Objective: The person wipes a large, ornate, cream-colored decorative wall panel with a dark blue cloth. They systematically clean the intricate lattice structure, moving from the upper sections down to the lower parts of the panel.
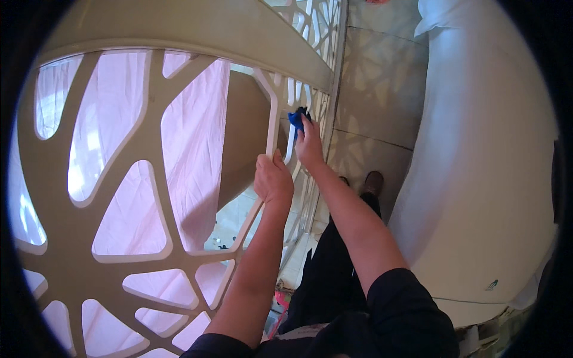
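Note:
A white openwork lattice partition panel (152, 96) with irregular cut-outs fills the left and middle of the view. My left hand (274, 179) grips one of its struts, at the edge of a large opening. A little higher and to the right, my right hand (310, 143) holds a bunched blue cloth (299, 118) against the lattice. Part of that cloth looks dark; its lower part is hidden by my fingers. Pinkish-white fabric (194, 147) hangs behind the cut-outs.
A bed or couch under a white cover (479, 156) stands on the right. Between it and the partition runs a tiled floor (380, 94), where my shoes (374, 182) rest. A solid cream band (192, 27) crosses the lattice's top. Something pink-red (281, 299) lies low by my legs.

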Demonstrator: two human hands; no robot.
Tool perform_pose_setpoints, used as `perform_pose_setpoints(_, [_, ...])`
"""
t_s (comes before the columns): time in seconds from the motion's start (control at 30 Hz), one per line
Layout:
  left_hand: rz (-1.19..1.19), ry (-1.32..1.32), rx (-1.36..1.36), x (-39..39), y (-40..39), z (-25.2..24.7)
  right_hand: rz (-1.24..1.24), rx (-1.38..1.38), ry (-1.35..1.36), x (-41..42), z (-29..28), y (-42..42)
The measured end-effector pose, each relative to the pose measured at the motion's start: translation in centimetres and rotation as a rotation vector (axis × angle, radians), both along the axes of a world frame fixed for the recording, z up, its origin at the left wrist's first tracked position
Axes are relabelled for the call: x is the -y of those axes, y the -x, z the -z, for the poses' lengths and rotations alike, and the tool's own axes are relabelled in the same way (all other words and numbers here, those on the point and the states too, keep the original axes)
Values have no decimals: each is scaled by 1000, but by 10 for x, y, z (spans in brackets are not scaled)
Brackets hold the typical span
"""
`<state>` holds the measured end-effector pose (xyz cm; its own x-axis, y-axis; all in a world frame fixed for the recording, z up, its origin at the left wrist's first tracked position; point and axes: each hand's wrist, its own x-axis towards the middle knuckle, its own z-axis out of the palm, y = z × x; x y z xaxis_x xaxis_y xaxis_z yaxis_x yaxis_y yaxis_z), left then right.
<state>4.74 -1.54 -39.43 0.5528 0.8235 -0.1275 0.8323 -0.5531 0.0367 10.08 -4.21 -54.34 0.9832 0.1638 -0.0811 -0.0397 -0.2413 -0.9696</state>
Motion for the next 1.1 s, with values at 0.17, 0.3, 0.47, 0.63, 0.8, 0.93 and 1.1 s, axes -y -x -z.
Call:
perform_pose_setpoints(0.17, [181, -12, 254, 3, 4, 0, -53, -174, -22, 12, 8, 41])
perform_pose_setpoints(0.3, [600, -9, 583, 34, 35, 19, -146, -84, 11, 31, 31, 32])
perform_pose_setpoints(0.47, [351, 368, 525, 59, 66, 86, -91, 39, 20, 18, 26, -24])
perform_pose_setpoints(0.63, [-72, 555, 434, 23, 83, 185, -228, 26, 59, 6, 58, -3])
perform_pose_setpoints(0.8, [59, 480, 512, 5, 45, 203, -332, 33, 88, 22, 55, -16])
perform_pose_setpoints(0.93, [-172, 567, 504, -13, 23, 228, -382, 38, 116, 37, 51, -40])
perform_pose_setpoints(1.1, [-127, 576, 727, -17, 27, 262, -200, 548, 171, 30, 79, -82])
